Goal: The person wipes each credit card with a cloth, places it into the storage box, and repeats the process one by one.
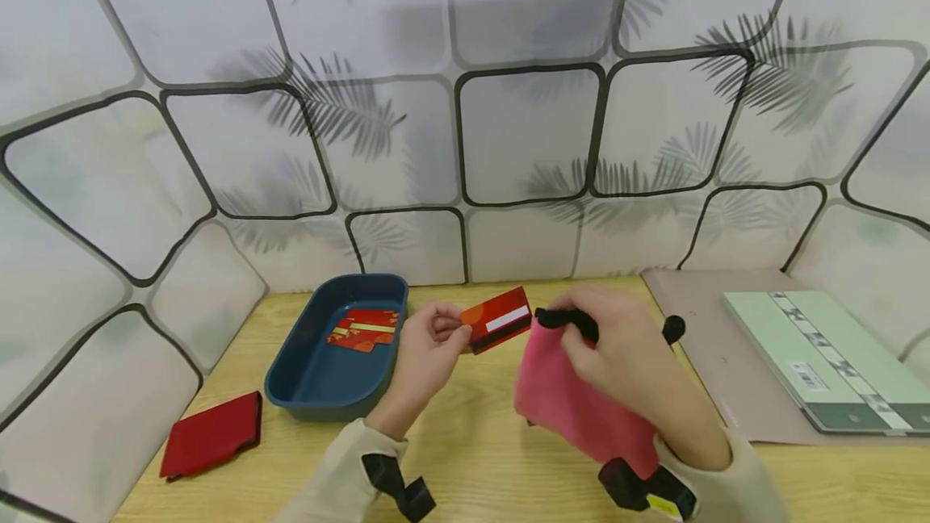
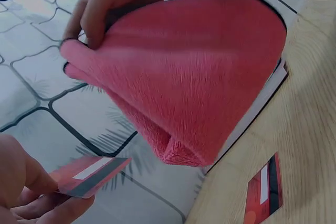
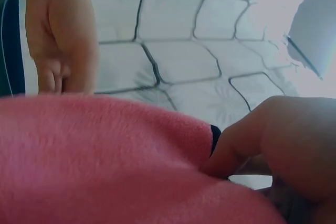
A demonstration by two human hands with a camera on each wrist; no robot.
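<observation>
My left hand (image 1: 427,357) pinches a red bank card (image 1: 500,318) with a white strip and a dark stripe, between thumb and fingers. My right hand (image 1: 628,353) grips a pink fuzzy cloth (image 1: 563,402) by its black edging, so that the cloth hangs in folds just right of the card. The card and cloth are apart. A second red card (image 2: 264,192) lies on the table in the left wrist view; the cloth mostly hides it from the head view. In the right wrist view the cloth covers the card in my left hand.
To the left stands a dark blue bin (image 1: 279,382) with red-and-gold cards (image 1: 363,330) inside. A red card wallet (image 1: 211,436) lies near the left table edge. On the right, a pale green folder (image 1: 785,345) rests on a greyish-pink board (image 1: 697,329). Patterned fabric (image 1: 530,135) walls the back.
</observation>
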